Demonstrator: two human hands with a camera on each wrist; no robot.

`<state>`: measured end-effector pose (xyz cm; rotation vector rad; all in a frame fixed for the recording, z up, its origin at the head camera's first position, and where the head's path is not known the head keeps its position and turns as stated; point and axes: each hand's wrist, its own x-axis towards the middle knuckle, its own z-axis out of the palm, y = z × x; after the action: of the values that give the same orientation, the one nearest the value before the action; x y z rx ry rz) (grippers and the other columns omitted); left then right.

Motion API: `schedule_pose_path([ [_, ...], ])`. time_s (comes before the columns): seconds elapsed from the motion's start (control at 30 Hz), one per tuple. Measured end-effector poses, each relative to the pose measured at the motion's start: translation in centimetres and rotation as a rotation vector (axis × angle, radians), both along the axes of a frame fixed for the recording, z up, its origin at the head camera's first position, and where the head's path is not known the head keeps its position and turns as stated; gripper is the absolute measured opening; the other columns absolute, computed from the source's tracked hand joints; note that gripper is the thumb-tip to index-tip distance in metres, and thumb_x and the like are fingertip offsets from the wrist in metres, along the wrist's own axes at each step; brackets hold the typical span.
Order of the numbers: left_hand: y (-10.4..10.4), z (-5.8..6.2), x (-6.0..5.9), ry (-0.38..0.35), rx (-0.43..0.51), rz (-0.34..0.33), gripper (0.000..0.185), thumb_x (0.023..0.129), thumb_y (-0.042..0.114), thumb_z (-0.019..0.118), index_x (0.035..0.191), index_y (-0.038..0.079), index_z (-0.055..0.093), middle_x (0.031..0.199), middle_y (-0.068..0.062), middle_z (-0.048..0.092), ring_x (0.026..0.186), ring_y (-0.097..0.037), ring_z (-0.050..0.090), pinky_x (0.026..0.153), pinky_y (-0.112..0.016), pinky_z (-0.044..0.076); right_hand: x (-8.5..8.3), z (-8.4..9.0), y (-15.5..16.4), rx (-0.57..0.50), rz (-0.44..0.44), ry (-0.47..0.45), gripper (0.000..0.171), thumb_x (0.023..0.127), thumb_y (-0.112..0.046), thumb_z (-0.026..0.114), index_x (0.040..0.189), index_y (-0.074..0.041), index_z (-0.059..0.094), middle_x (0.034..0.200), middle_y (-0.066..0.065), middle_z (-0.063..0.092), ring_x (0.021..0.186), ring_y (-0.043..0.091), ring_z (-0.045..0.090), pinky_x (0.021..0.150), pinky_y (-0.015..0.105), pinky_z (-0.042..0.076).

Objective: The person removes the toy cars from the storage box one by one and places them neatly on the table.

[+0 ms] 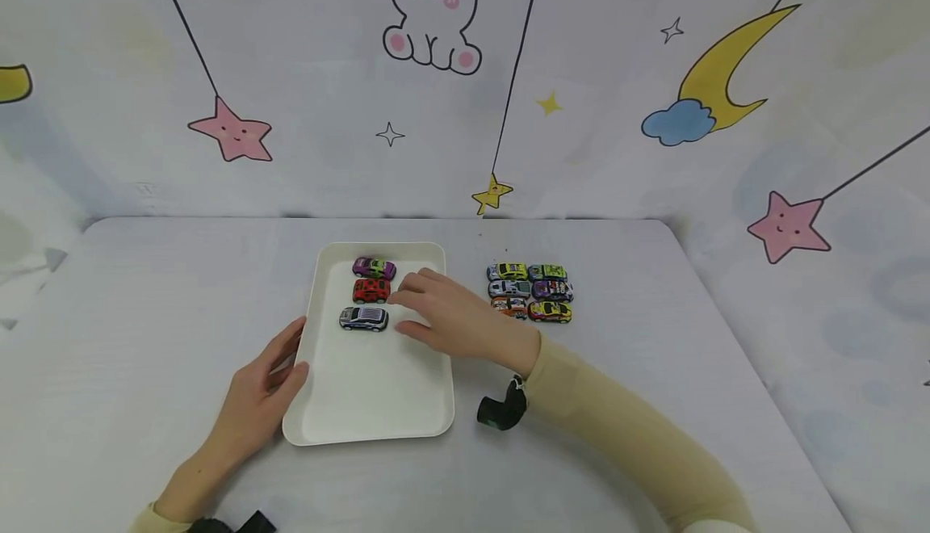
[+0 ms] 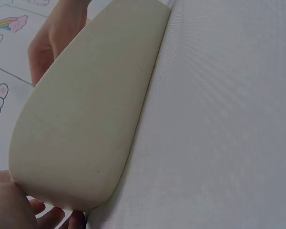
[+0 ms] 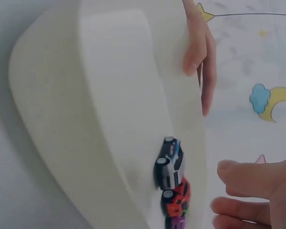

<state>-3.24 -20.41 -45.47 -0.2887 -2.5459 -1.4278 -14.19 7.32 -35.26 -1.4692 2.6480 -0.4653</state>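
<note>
A white tray (image 1: 378, 388) lay on the pale table (image 1: 654, 371) between our two hands, carrying three toy cars in a column at its far end: a purple car (image 1: 374, 267), a red car (image 1: 371, 290) and a silver-blue car (image 1: 363, 319). The near half of the tray, toward us, stood bare, and open tabletop ran on all sides of its rim.

Our right hand (image 1: 450, 316) hovered over the tray's right part, just right of the three cars, fingers loosely spread and holding nothing; the fingertips (image 1: 395, 299) sat just beside the red car, though we could not tell whether they touched it. In the right wrist view the silver-blue car (image 3: 169, 162) and the red car (image 3: 176, 200) lay close to those fingers.

Our left hand (image 1: 261, 396) rested against the tray's left rim, fingers relaxed and straight along its edge, gripping nothing.

To the right of our right hand, a cluster of six more toy cars (image 1: 530, 291) stood in two rows on the table, well apart from the tray.
</note>
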Motion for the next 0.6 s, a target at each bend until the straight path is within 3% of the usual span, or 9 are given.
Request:
schedule_pose_path([
  [0.23, 0.0, -0.1, 0.0, 0.004, 0.004, 0.000, 0.058, 0.099, 0.005, 0.058, 0.154, 0.009, 0.039, 0.147, -0.024, 0.049, 0.123, 0.016, 0.045, 0.088, -0.002, 0.045, -0.6, 0.6, -2.6, 0.108, -0.015, 0.002, 0.034, 0.099, -0.028, 0.064, 0.127, -0.009, 0.066, 0.117, 0.004, 0.064, 0.108, 0.018, 0.056, 0.096, 0.029, 0.049],
  [0.6, -0.1, 0.0, 0.0, -0.019, 0.012, 0.001, 0.058, 0.100, 0.006, 0.057, 0.155, 0.013, 0.038, 0.147, -0.023, 0.050, 0.117, 0.013, 0.050, 0.085, -0.004, 0.049, -1.2, -0.8, -5.8, 0.303, -0.075, 0.054, 0.032, 0.097, -0.033, 0.066, 0.121, -0.012, 0.069, 0.114, 0.000, 0.065, 0.104, 0.015, 0.056, 0.096, 0.027, 0.047],
])
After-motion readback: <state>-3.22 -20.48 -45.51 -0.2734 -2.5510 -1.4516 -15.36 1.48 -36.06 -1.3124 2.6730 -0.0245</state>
